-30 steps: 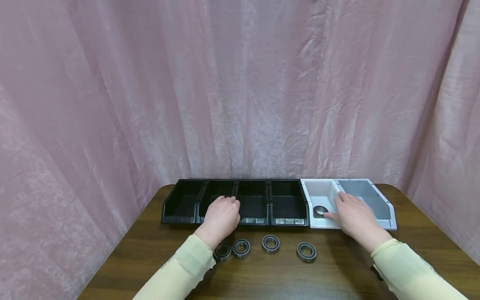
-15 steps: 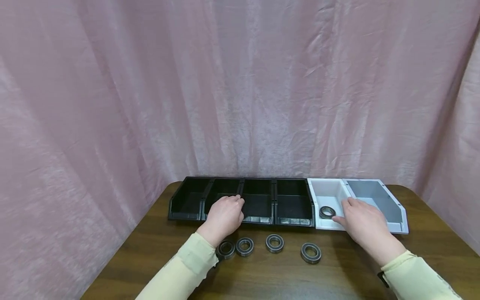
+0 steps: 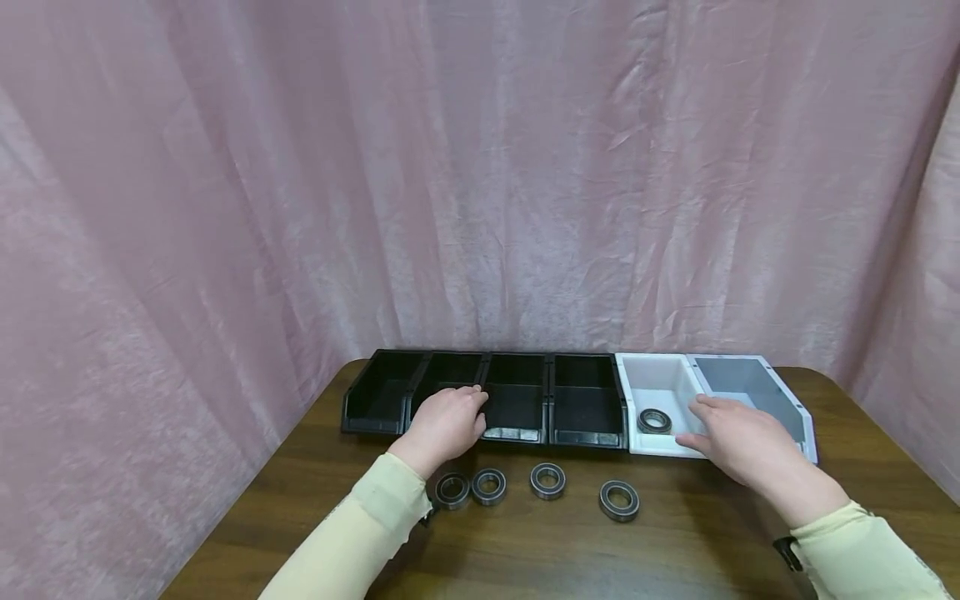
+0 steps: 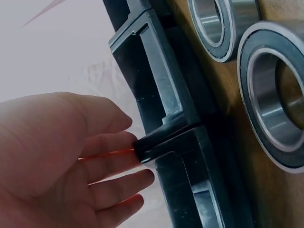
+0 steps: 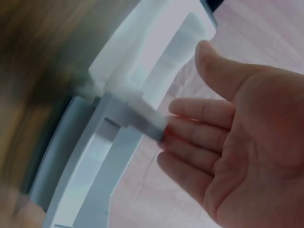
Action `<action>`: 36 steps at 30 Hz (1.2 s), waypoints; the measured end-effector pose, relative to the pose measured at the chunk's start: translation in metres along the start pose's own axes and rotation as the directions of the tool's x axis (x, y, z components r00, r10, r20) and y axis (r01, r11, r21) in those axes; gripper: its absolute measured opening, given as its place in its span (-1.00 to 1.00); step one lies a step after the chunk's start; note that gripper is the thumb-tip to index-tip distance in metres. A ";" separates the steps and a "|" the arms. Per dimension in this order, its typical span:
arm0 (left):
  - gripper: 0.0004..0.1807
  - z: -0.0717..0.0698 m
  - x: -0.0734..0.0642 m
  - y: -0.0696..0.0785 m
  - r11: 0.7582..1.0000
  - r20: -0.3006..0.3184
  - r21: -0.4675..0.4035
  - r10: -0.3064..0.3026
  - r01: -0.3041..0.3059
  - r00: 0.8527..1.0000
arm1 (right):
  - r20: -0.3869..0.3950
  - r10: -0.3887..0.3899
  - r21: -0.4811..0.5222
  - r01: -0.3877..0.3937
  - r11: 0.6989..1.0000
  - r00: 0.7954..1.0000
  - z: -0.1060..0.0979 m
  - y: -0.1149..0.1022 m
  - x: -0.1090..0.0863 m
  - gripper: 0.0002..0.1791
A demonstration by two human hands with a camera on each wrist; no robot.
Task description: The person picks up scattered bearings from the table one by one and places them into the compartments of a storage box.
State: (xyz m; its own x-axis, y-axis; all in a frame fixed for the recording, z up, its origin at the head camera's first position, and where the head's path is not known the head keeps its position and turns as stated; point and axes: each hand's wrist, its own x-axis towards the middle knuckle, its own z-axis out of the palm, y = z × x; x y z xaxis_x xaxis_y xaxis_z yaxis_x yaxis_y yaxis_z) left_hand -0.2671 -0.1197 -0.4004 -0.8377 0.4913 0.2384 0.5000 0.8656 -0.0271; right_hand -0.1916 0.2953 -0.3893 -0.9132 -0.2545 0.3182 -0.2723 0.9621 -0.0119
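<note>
A bearing (image 3: 656, 431) lies in the white bin (image 3: 660, 379); right hand (image 3: 750, 437) beside.

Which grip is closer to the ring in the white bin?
Right. The right grip is just right of the ring, by the white bin; the left grip is farther away, over to the left at the black bins.

The head camera, as I observe it from the room, sits above the near side of the table (image 3: 570, 550), set well back, facing forward and down toward the far curtain (image 3: 480, 167). Each wrist camera faces its palm at close range, frame rolled. Head and left-wrist views share the left hand (image 3: 444, 421), black bins (image 3: 588, 439) and two bearings (image 4: 266, 102); head and right-wrist views share the right hand (image 3: 753, 442), white bin (image 3: 660, 446) and gray bin (image 3: 757, 390).
</note>
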 end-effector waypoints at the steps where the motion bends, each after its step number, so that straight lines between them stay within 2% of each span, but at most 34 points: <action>1: -0.57 0.000 0.000 -0.001 1.000 0.006 -0.010 -0.002 0.002 1.000 | 0.009 -0.009 0.001 0.009 1.000 1.000 0.000 0.002 0.000 -0.41; 7: -0.45 0.003 -0.008 -0.006 0.996 0.007 -0.089 0.006 -0.006 1.000 | 0.027 -0.039 0.026 0.038 0.999 0.999 -0.001 0.009 -0.001 -0.32; 12: -0.35 0.003 -0.017 -0.005 0.996 -0.054 -0.077 0.050 -0.054 0.997 | 0.016 -0.065 0.032 0.064 0.997 0.998 -0.001 0.011 0.000 -0.26; 16: -0.33 -0.006 -0.021 0.007 0.995 -0.092 -0.054 0.083 -0.089 0.992 | 0.005 -0.072 0.023 0.072 0.997 0.997 -0.001 0.012 0.002 -0.28; 20: -0.33 -0.015 -0.025 0.028 0.986 -0.097 -0.034 0.162 -0.166 0.982 | 0.008 -0.076 0.020 0.076 0.997 0.997 0.000 0.013 0.002 -0.30; 24: -0.33 -0.019 -0.030 0.054 0.964 -0.086 -0.024 0.262 -0.265 0.961 | 0.007 -0.074 0.017 0.073 0.997 0.997 0.001 0.014 0.002 -0.32; 30: -0.33 -0.014 -0.038 0.084 0.909 -0.103 -0.014 0.413 -0.416 0.905 | -0.001 -0.072 0.017 0.072 0.997 0.997 0.003 0.013 0.002 -0.35; 33: -0.30 -0.011 -0.040 0.094 0.889 -0.114 -0.007 0.455 -0.459 0.883 | -0.003 -0.069 0.020 0.069 0.997 0.998 0.004 0.012 0.000 -0.37; 36: -0.28 -0.008 -0.039 0.101 0.880 -0.111 -0.003 0.471 -0.474 0.875 | -0.002 -0.064 0.017 0.064 0.998 0.998 0.005 0.012 -0.001 -0.37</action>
State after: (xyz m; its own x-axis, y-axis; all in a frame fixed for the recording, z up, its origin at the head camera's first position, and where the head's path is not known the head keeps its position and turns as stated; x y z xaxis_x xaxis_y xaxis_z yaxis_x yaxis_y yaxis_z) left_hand -0.1817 -0.0524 -0.4043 -0.4729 0.8270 0.3041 0.8381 0.5287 -0.1343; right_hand -0.1954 0.3063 -0.3947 -0.8934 -0.3151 0.3202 -0.3352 0.9421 -0.0079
